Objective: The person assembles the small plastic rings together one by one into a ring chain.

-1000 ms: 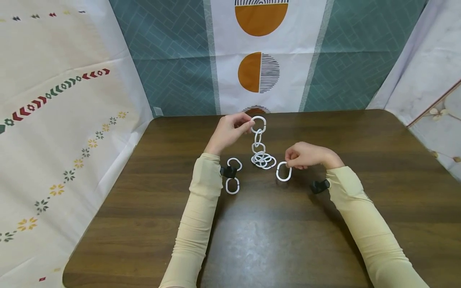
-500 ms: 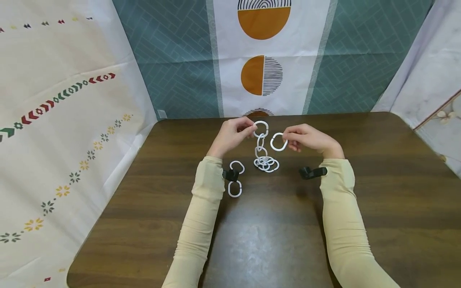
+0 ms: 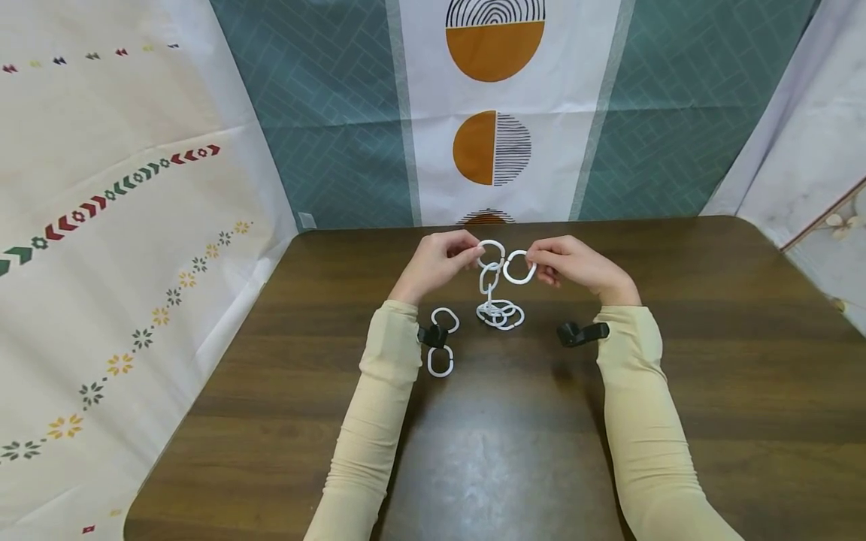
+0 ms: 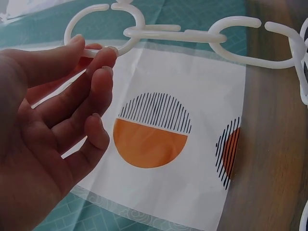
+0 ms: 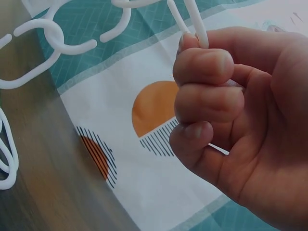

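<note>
My left hand [image 3: 440,261] pinches the top link [image 3: 492,241] of a white plastic chain between thumb and fingertips. From that link the chain hangs down, its lower links [image 3: 512,303] heaped on the table. In the left wrist view the held link [image 4: 139,21] has a small gap in its rim. My right hand [image 3: 582,267] pinches a separate white link [image 3: 519,283] by its right side. This link's left edge is right at the chain's top link, near the gap. The right wrist view shows the remaining right fingers [image 5: 209,101] curled below the pinch.
Two loose white links, an upper one [image 3: 443,309] and a lower one [image 3: 440,376], lie by my left wrist. A black wrist camera [image 3: 434,336] partly overlaps them in the head view. The brown wooden table [image 3: 271,421] ends at a patterned cloth [image 3: 338,173] behind.
My right hand has lifted its link from near the table and brought it up and left, against the chain's top link. The left hand keeps its pinch, and the head view has shifted slightly.
</note>
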A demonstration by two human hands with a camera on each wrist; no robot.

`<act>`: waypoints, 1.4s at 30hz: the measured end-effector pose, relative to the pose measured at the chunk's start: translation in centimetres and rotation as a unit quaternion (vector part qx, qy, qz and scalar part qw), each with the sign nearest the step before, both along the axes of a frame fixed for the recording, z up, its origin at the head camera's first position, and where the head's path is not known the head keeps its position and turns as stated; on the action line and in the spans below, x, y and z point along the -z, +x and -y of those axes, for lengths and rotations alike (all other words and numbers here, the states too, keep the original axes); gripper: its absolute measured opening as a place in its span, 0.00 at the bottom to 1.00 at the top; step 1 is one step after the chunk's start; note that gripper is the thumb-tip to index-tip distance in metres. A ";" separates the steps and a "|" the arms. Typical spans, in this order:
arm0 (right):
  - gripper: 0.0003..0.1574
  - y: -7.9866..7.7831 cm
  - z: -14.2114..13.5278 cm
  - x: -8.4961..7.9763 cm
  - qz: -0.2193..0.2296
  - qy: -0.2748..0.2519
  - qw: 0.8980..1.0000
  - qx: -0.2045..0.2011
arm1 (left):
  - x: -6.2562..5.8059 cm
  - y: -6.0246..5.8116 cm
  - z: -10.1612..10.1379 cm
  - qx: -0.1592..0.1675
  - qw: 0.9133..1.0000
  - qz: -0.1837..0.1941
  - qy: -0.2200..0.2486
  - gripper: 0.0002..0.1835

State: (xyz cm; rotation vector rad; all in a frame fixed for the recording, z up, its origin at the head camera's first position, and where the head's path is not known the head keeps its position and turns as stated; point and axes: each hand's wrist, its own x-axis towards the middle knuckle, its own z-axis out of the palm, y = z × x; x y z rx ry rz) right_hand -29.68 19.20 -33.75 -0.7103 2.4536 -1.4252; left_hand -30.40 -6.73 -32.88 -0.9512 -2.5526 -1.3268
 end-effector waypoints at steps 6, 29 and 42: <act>0.16 0.1 0.5 -0.5 0.001 -0.001 1.000 0.004 | 0.0 -0.1 -0.1 0.006 1.000 0.001 -0.009 0.07; 0.15 -0.2 1.3 0.0 0.010 -0.012 1.000 0.008 | 0.4 -0.3 -0.5 -0.015 0.999 -0.030 -0.009 0.07; 0.16 0.0 1.6 -0.2 0.033 -0.057 0.996 0.062 | 0.5 -0.2 -0.8 -0.023 0.999 -0.045 -0.005 0.07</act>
